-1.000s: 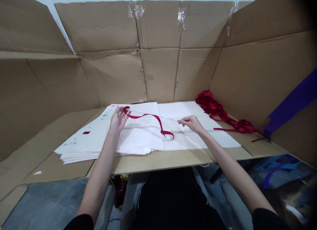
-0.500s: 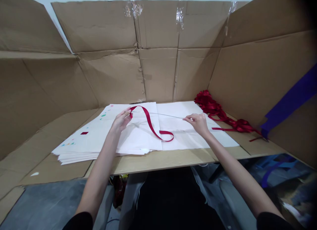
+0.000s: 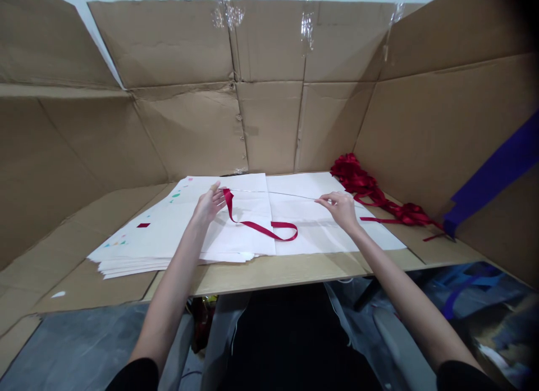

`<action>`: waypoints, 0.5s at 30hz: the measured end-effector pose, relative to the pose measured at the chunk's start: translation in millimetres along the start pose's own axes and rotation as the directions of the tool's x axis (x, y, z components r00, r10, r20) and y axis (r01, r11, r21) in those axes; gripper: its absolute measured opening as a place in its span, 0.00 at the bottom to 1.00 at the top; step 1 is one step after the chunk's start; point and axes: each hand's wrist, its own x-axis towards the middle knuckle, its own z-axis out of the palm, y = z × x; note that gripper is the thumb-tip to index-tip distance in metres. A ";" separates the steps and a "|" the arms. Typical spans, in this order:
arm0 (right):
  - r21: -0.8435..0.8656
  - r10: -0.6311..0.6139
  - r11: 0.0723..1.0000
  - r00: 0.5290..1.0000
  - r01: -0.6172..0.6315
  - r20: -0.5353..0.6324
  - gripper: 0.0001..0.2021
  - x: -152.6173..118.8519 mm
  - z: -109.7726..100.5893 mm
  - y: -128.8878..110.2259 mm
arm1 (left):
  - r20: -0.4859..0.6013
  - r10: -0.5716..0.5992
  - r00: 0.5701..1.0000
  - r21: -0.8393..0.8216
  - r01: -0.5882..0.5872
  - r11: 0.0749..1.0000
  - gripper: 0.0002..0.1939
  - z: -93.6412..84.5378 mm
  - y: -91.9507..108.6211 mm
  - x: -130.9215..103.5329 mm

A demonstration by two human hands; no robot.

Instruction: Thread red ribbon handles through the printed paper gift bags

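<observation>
My right hand pinches one end of a thin wire between thumb and fingertips. The wire runs left, nearly level, just above the white sheets. My left hand is at its other end with fingers loosely spread, the thumb up and apart from them. Right beside these fingertips a red satin ribbon hangs at the wire's left end. It droops onto the paper and curls into a loop at its free end. Whether the left fingertips touch the ribbon or wire is hard to see.
White paper sheets lie stacked on the table, with a small dark red piece on the left. A heap of red ribbon sits at the right. Cardboard walls enclose the back and sides. A blue strip hangs on the right wall.
My left fingers have loosened from the ribbon. Its raised arch has dropped, and it now hangs down from the wire's left end. The right hand has shifted slightly right with the wire.
</observation>
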 end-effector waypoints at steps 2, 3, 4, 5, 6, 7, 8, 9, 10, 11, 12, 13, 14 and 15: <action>0.014 0.007 1.000 1.000 -0.007 0.004 0.20 0.5 -0.2 0.6 | 0.062 0.071 0.996 0.053 -0.075 0.996 0.07 -0.6 -2.0 -3.8; 0.026 0.008 1.000 1.000 -0.009 0.019 0.19 0.8 0.6 0.0 | 0.089 0.107 0.990 0.069 -0.113 0.991 0.09 -0.9 -3.6 -5.7; 0.047 0.007 0.999 0.999 -0.009 0.048 0.17 1.1 2.2 -1.7 | 0.108 0.128 0.986 0.076 -0.137 0.988 0.10 -0.8 -5.4 -7.4; 0.076 0.002 0.997 0.996 -0.010 0.092 0.15 1.5 5.0 -4.8 | 0.119 0.137 0.983 0.074 -0.146 0.987 0.10 0.1 -7.4 -8.9; 0.112 -0.008 0.994 0.989 -0.009 0.148 0.13 2.1 8.9 -9.4 | 0.128 0.132 0.983 0.069 -0.142 0.987 0.11 2.0 -9.5 -10.2; 0.151 -0.026 0.989 0.977 -0.006 0.209 0.12 3.0 14.0 -15.6 | 0.141 0.120 0.983 0.063 -0.130 0.989 0.11 4.9 -11.8 -11.4; 0.190 -0.050 0.982 0.962 -0.002 0.269 0.11 4.3 20.2 -23.3 | 0.158 0.104 0.982 0.057 -0.114 0.992 0.11 9.0 -14.3 -12.6; 0.229 -0.078 0.973 0.945 0.003 0.319 0.12 6.1 27.1 -32.4 | 0.178 0.087 0.980 0.050 -0.097 0.994 0.11 13.8 -17.0 -13.9; 0.268 -0.106 0.963 0.928 0.007 0.358 0.13 8.4 34.3 -42.4 | 0.199 0.072 0.977 0.043 -0.082 0.996 0.12 19.2 -19.8 -15.4; 0.306 -0.133 0.952 0.912 0.009 0.387 0.14 11.2 41.4 -52.9 | 0.213 0.061 0.975 0.035 -0.070 0.997 0.12 24.7 -22.8 -17.0; 0.341 -0.156 0.940 0.899 0.008 0.410 0.14 14.5 48.0 -63.4 | 0.222 0.049 0.974 0.028 -0.057 0.998 0.13 30.0 -25.7 -18.6; 0.369 -0.175 0.929 0.888 0.007 0.425 0.15 18.2 53.8 -73.4 | 0.231 0.035 0.972 0.026 -0.043 0.999 0.14 34.8 -28.4 -20.1; 0.386 -0.186 0.923 0.881 0.005 0.434 0.15 21.9 58.4 -82.4 | 0.244 0.020 0.970 0.029 -0.028 0.999 0.14 38.6 -30.8 -21.5; 0.391 -0.188 0.920 0.881 0.003 0.435 0.15 25.6 61.9 -90.0 | 0.261 0.009 0.965 0.033 -0.019 0.999 0.13 41.4 -32.6 -22.5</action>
